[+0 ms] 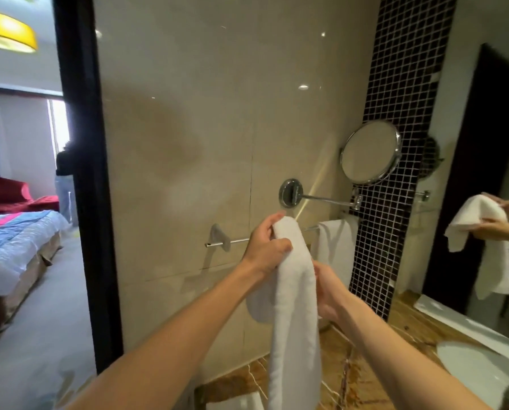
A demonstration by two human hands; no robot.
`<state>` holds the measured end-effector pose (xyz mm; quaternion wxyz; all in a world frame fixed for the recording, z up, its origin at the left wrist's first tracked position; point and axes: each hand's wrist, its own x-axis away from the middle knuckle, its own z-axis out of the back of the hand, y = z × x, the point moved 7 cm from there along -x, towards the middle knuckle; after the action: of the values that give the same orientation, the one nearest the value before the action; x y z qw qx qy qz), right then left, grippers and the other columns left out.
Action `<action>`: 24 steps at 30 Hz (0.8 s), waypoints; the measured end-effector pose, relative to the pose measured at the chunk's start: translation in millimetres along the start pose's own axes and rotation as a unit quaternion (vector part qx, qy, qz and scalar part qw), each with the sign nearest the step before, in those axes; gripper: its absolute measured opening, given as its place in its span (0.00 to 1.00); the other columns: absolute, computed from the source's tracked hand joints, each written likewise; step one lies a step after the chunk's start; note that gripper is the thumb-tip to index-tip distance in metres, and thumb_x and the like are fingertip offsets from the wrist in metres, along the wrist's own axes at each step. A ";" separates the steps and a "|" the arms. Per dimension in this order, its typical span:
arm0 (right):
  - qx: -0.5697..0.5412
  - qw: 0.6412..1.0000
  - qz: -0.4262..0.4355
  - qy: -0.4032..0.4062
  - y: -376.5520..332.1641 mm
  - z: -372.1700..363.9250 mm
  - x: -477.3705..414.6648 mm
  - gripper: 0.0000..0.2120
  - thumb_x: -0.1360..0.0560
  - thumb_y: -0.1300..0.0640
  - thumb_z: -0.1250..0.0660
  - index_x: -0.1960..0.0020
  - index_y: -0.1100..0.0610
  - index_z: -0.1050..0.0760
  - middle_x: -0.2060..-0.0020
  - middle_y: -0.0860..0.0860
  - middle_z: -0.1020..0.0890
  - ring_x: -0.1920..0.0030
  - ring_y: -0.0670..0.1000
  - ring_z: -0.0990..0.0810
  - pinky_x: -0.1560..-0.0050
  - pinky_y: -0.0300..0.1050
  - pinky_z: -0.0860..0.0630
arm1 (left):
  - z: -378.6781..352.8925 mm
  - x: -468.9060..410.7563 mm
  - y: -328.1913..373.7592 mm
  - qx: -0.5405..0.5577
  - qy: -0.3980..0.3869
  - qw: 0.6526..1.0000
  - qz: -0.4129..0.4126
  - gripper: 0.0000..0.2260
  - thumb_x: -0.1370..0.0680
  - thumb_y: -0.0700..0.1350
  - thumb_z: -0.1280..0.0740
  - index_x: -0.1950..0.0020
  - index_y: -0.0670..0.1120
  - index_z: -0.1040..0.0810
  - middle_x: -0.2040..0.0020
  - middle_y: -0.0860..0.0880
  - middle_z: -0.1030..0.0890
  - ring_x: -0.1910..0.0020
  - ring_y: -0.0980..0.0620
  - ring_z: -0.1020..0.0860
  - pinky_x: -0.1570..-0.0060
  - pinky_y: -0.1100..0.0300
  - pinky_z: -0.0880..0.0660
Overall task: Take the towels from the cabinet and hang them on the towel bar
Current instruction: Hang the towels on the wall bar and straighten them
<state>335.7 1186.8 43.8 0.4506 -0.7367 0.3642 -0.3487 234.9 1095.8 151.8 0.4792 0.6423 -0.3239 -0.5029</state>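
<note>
Beige-tiled bathroom wall ahead, with a chrome towel bar mounted low across it, running left to right. Two white towels counted directly: one hung towel already draped over the bar's right end, one held towel gripped in front of the bar's middle. Left hand uppermost, fingers closed around the folded top; right hand lower, fingers wrapped on the towel's right edge, partly hidden behind cloth. Long axis of the held towel vertical, hanging down toward the marble tabletop. Bar just behind and slightly below the left hand, so nearer that hand; bare stretch of bar to the left. Probably next: lift the top over the bar and drape. One round shaving mirror on its swing arm above. No cabinet visible.
</note>
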 end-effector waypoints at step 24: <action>0.168 0.977 0.129 0.011 -214.1 -88.7 -62.0 0.12 0.23 0.68 0.42 0.41 0.68 0.30 0.49 0.59 0.23 0.53 0.55 0.21 0.59 0.46 0.23 | 40.2 -142.1 117.1 0.042 0.009 0.998 -0.049 0.31 0.27 0.27 0.39 0.26 0.47 0.36 0.42 0.45 0.26 0.66 0.52 0.26 0.79 0.68 0.32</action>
<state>278.1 1273.6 259.9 0.6047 -0.5936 0.3975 -0.3520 163.7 1173.0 308.3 0.4295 0.6812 -0.3085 -0.5063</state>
